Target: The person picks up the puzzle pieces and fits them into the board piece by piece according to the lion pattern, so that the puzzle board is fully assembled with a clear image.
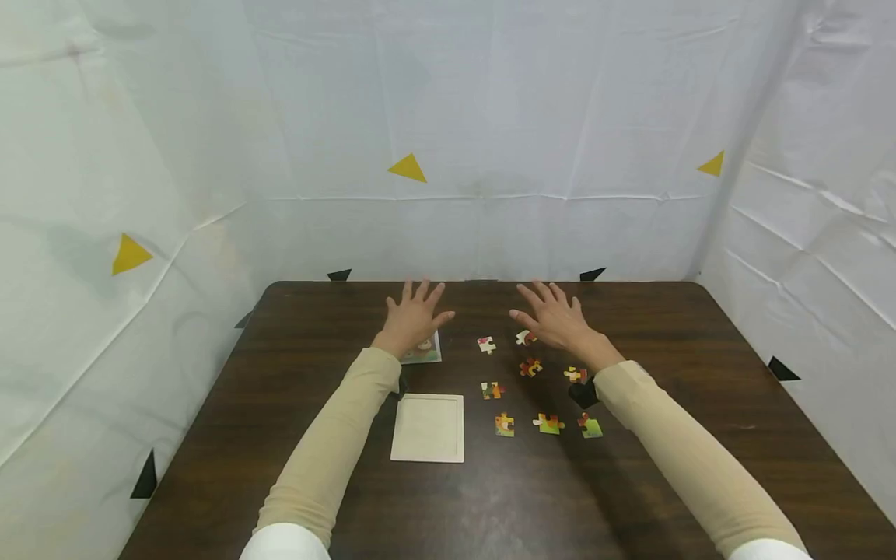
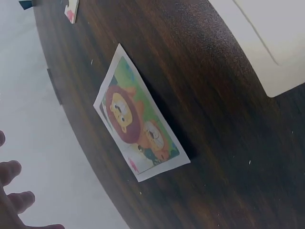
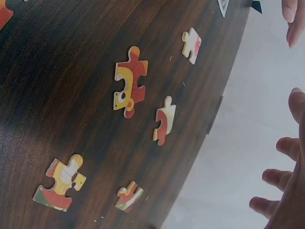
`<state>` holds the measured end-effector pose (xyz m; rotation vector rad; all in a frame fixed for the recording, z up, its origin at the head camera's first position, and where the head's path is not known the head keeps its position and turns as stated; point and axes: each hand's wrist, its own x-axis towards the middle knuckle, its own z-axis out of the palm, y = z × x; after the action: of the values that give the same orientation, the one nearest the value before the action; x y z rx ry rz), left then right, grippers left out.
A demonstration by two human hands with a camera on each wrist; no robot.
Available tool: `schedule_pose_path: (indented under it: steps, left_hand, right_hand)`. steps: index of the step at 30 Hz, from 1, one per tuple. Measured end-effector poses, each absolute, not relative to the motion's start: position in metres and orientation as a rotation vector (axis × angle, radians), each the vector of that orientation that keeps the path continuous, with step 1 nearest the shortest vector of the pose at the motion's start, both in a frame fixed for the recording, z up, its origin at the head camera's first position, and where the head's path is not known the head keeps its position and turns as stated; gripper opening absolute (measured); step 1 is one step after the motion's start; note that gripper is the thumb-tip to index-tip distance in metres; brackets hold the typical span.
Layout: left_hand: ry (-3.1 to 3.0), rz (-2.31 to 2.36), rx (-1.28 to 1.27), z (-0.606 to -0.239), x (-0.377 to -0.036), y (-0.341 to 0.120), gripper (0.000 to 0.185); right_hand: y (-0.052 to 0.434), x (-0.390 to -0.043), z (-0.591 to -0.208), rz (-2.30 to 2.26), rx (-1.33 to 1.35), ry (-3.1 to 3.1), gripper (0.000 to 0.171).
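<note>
My left hand [image 1: 411, 319], fingers spread, is held over the far part of the table and grips nothing. Below it lies a picture card [image 1: 424, 352], partly hidden by the hand in the head view; the left wrist view shows two lions on this card [image 2: 136, 117]. My right hand [image 1: 558, 321] is also spread, with nothing held, above loose jigsaw puzzle pieces. Near it are a white-and-red piece [image 1: 523, 338], partly covered, and a lion-face piece [image 1: 530, 367]. A pale square puzzle tray [image 1: 428, 428] lies nearer, left of the pieces.
More puzzle pieces, such as an orange-and-green one [image 1: 549, 424] and a green one [image 1: 590, 425], lie scattered right of the tray. The dark wooden table [image 1: 700, 435] is bordered by white sheeting [image 1: 490, 117] behind and at both sides.
</note>
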<state>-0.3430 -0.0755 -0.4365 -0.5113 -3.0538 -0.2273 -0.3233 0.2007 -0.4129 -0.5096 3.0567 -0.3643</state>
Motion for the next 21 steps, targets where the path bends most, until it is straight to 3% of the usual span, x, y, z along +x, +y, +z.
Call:
schedule_pose_path:
  steps: [21]
  left_hand:
    - [-3.033,-0.171,-0.626,-0.454,-0.322,-0.104,0.070]
  right_hand:
    - [0.186,-0.321,-0.429,-0.414,-0.633,3.046,0.065]
